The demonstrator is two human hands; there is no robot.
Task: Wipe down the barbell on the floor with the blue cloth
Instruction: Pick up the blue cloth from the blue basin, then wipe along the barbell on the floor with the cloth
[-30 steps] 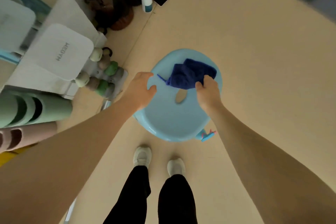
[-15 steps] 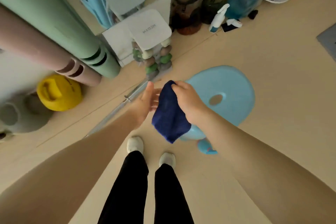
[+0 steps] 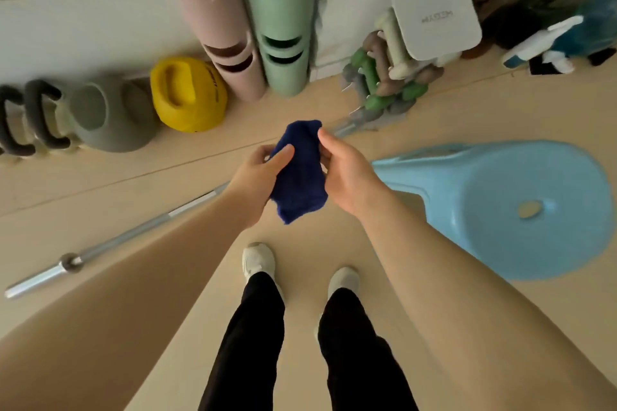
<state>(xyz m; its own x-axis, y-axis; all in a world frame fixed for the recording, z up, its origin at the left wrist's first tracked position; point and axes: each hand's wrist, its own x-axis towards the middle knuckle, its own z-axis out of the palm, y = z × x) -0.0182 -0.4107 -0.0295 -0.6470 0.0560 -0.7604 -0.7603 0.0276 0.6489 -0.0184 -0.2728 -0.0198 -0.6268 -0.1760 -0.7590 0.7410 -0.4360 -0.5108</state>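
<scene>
A dark blue cloth [image 3: 298,173] hangs crumpled between both my hands, at chest height above the floor. My left hand [image 3: 257,173] pinches its left side and my right hand [image 3: 347,173] holds its top right edge. The silver barbell [image 3: 110,245] lies on the tan floor and runs diagonally from lower left toward the dumbbell rack at upper right. Its middle is hidden behind my left forearm and the cloth.
A light blue plastic stool [image 3: 521,210] stands to the right. Along the wall are a yellow kettlebell [image 3: 188,97], a grey kettlebell [image 3: 107,113], pink and green rolled mats [image 3: 283,27], a dumbbell rack [image 3: 387,83] and a spray bottle [image 3: 541,40]. My shoes [image 3: 258,260] stand below.
The cloth came off the blue stool in my right hand. My left hand has now taken hold of it too. My view has swung left, which shows more of the barbell.
</scene>
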